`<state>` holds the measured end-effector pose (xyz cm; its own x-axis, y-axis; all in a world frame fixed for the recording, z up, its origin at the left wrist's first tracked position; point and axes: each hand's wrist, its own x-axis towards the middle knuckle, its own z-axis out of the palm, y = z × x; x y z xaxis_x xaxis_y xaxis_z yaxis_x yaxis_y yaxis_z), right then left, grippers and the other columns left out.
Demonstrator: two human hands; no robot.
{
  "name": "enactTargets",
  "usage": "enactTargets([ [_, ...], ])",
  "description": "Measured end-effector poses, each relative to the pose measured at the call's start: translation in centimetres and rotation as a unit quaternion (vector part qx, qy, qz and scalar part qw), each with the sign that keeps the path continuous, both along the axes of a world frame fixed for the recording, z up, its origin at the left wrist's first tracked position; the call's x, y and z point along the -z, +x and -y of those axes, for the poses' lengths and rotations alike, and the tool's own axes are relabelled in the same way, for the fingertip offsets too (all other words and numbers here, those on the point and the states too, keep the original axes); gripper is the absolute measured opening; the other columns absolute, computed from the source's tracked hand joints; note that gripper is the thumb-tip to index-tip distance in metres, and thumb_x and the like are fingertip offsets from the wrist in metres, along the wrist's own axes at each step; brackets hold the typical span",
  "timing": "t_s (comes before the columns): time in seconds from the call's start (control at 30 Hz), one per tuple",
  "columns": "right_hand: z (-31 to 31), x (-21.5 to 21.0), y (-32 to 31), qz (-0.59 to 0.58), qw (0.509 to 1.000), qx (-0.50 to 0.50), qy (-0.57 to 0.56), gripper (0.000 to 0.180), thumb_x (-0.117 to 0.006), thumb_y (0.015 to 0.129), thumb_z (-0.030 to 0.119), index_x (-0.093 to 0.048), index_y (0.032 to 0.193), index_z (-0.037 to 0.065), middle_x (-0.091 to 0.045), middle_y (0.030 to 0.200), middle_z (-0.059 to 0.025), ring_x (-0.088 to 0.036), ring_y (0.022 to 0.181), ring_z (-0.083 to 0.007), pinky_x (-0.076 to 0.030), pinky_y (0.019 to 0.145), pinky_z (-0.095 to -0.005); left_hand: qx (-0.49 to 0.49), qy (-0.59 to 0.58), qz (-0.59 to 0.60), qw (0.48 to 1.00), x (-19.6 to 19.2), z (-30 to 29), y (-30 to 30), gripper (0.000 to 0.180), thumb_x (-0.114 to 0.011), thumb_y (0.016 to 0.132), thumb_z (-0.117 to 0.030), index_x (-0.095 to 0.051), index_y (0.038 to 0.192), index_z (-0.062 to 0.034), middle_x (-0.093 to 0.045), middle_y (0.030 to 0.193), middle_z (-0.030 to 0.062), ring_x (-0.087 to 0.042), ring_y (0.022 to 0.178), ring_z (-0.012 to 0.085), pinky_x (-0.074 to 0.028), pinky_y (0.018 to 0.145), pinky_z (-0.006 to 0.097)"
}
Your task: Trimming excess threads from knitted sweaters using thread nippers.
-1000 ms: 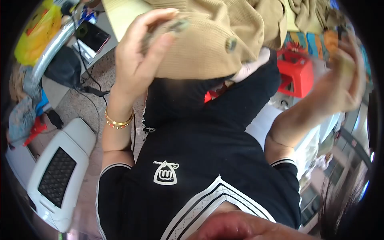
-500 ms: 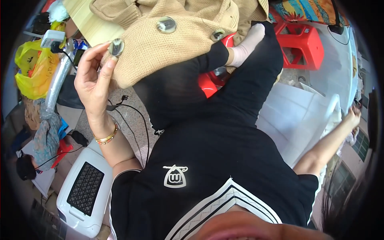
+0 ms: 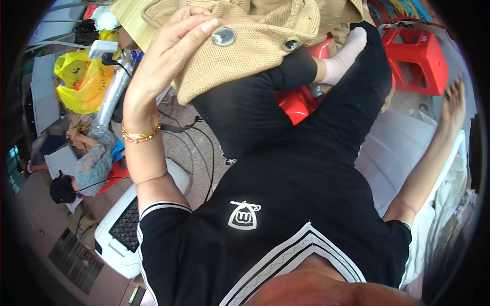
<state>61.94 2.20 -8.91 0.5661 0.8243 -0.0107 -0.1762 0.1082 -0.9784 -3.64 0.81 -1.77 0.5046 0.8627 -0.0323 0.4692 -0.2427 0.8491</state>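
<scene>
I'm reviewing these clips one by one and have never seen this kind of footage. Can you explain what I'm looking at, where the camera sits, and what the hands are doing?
There is no machine here: a person wears a wide fisheye camera on the head, looking down the body, so straight lines bend near the rim. The black shirt and black-trousered legs fill the middle, and picture left is the person's left.

The left hand, with bracelets at the wrist, is raised to a tan knitted garment that lies over the knee; its fingertips touch the cloth beside a large metal button. The right hand reaches out to the side, flat on a white surface, holding nothing.

Around the person: red plastic stools, a yellow bag, a white appliance on the floor, and another person seated at far left.
</scene>
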Motion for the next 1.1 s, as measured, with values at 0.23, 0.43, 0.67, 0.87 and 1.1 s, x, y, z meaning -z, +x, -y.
enactTargets([
  [0.23, 2.8, -5.6, -32.6, 0.249, 0.928, -0.275, 0.038, 0.030, -0.066, 0.085, -0.004, -0.066, 0.114, -0.006, -0.063, 0.086, -0.0010, -0.060, 0.082, -0.0099, -0.047, 0.074, -0.0259, -0.111, 0.097, 0.090, 0.985, 1.6, 0.8, 0.1, 0.015, -0.068, 0.091, -0.006, -0.073, 0.104, 0.0002, -0.063, 0.117, 0.0106, -0.057, 0.110, 0.0154, -0.044, 0.095, 0.027],
  [0.43, 3.9, -6.1, -39.0, 0.319, 0.851, -0.394, 0.141, 0.034, -0.075, 0.083, 0.005, -0.068, 0.115, -0.001, -0.060, 0.081, -0.0063, -0.058, 0.074, -0.0162, -0.043, 0.073, -0.0247, -0.157, 0.159, 0.164, 0.961, 3.3, 1.3, 1.8, 0.012, -0.062, 0.095, -0.003, -0.068, 0.104, 0.0025, -0.064, 0.118, 0.0113, -0.060, 0.107, 0.0154, -0.045, 0.096, 0.027],
  [0.67, 4.0, -5.0, -40.9, 0.301, 0.850, -0.398, 0.168, 0.033, -0.074, 0.083, 0.003, -0.067, 0.115, -0.001, -0.057, 0.082, -0.0096, -0.057, 0.071, -0.0201, -0.046, 0.065, -0.0287, -0.176, 0.169, 0.198, 0.949, 4.2, 1.8, 2.2, 0.014, -0.056, 0.099, -0.003, -0.061, 0.110, 0.0035, -0.066, 0.114, 0.0136, -0.061, 0.105, 0.0144, -0.046, 0.096, 0.028],
  [0.87, 4.0, -4.8, -41.5, 0.317, 0.855, -0.374, 0.168, 0.032, -0.074, 0.083, 0.005, -0.068, 0.114, 0.001, -0.055, 0.082, -0.0100, -0.056, 0.069, -0.0219, -0.045, 0.060, -0.0301, -0.194, 0.177, 0.195, 0.945, 4.3, 2.1, 2.8, 0.013, -0.056, 0.098, -0.001, -0.061, 0.108, 0.0042, -0.066, 0.112, 0.0133, -0.061, 0.102, 0.0140, -0.047, 0.094, 0.027],
  [1.1, 3.2, -3.5, -42.4, 0.371, 0.821, -0.269, 0.341, 0.031, -0.074, 0.083, 0.004, -0.069, 0.113, 0.003, -0.055, 0.081, -0.0090, -0.056, 0.067, -0.0211, -0.045, 0.060, -0.0298, -0.174, 0.168, 0.192, 0.951, 4.2, 1.7, 2.4, 0.016, -0.054, 0.099, -0.003, -0.062, 0.111, 0.0043, -0.067, 0.113, 0.0116, -0.060, 0.105, 0.0140, -0.045, 0.096, 0.027],
])
